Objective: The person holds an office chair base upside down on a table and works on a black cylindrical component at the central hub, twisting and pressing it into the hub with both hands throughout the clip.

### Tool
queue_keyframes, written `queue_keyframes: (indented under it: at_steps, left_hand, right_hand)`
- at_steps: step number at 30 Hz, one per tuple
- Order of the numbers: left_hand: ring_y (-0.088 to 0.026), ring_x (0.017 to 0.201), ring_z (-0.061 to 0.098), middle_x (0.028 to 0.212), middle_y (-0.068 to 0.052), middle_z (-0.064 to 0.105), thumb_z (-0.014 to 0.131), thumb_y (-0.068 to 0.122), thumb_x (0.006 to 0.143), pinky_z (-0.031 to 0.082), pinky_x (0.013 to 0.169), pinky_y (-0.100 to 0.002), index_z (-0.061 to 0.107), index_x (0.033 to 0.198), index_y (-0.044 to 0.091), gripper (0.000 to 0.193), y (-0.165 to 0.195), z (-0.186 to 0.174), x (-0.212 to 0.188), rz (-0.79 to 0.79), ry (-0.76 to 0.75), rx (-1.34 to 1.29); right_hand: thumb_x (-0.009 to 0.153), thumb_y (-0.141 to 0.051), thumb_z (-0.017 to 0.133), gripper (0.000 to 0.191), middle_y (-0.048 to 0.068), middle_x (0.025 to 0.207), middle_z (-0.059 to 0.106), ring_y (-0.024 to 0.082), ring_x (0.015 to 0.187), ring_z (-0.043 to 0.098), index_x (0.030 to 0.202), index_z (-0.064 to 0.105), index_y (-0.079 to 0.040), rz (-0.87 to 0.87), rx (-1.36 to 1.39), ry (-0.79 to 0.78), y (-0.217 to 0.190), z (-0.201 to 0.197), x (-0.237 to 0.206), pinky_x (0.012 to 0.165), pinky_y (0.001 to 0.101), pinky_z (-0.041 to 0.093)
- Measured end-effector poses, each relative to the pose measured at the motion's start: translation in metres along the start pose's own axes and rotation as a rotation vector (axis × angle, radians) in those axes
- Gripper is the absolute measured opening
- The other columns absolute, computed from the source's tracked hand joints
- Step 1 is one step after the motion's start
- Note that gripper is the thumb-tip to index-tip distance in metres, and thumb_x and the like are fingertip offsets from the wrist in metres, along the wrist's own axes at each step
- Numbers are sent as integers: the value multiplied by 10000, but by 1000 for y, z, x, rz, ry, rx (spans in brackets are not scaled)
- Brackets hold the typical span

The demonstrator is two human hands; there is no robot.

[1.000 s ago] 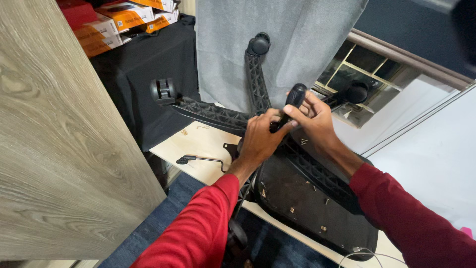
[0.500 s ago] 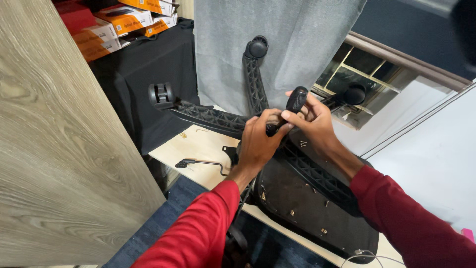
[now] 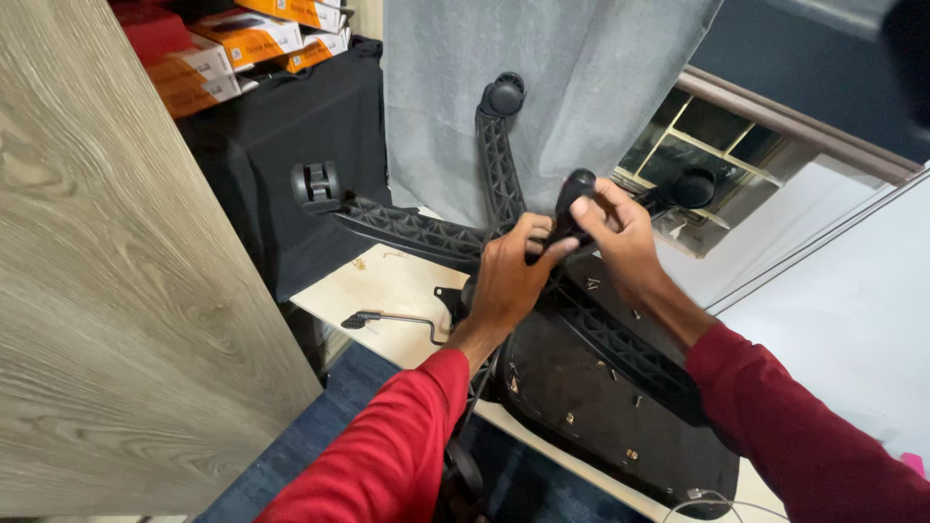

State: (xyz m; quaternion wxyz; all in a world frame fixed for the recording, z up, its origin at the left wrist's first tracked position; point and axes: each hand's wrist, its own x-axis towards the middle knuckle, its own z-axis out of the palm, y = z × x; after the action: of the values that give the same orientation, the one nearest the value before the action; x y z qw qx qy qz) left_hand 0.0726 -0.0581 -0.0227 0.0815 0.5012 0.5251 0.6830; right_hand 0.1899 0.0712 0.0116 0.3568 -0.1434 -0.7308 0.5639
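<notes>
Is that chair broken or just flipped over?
Flipped, not visibly broken. The chair seat lies underside up on the table, its wheeled base pointing up. The left hand and right hand grip the middle.

Left hand covered the chair base hub; lower caster hidden behind red sleeve; seat underside partly occluded.

The ribbed chair base with its casters fences in the left hand and right hand, a wooden panel walls off the desk's left edge, and bare desktop near the metal lever stays passable.
</notes>
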Motion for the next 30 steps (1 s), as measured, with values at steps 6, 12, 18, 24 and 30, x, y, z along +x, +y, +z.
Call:
queue_keyframes:
  at_steps: [6,12,18,24,30]
  left_hand:
    - [-350,970,724,1032,-185,734,646,219,1055,559,781,-398,659,1238,26,266,0,-1,-3,50,15,110]
    - [-313,893,755,988,-172,741,691,283,981,575,768,-380,674,1094,18,288,6,-3,-2,61,7,50]
    - [-323,900,742,1017,-180,738,669,232,1017,562,770,-384,701,1171,31,255,6,-4,-2,41,12,89]
    - [-272,864,794,912,-158,764,696,314,973,597,779,-368,688,1092,20,317,1,-2,-3,-90,-22,-41]
    - [-273,894,766,919,-194,753,738,289,945,577,745,-360,704,1121,25,319,4,-2,-4,-51,11,36]
  right_hand:
    - [1017,-135,628,363,54,1188,697,131,1097,656,1356,576,-14,6,141,-65,-7,5,0,992,287,524]
    - [1046,-99,607,380,58,1388,618,111,1251,586,1402,553,22,-9,15,-24,-4,1,0,1077,285,459]
    - [1041,-177,591,393,90,1273,694,162,1134,661,1400,557,-18,31,121,-63,6,-3,0,1020,301,527]
    - [1096,-75,659,328,90,1278,627,151,1192,594,1376,552,58,-79,79,-44,3,-2,0,1046,314,480]
    - [973,-132,589,331,18,1141,720,119,1015,684,1300,586,-80,85,132,-19,-3,-1,-2,945,272,550]
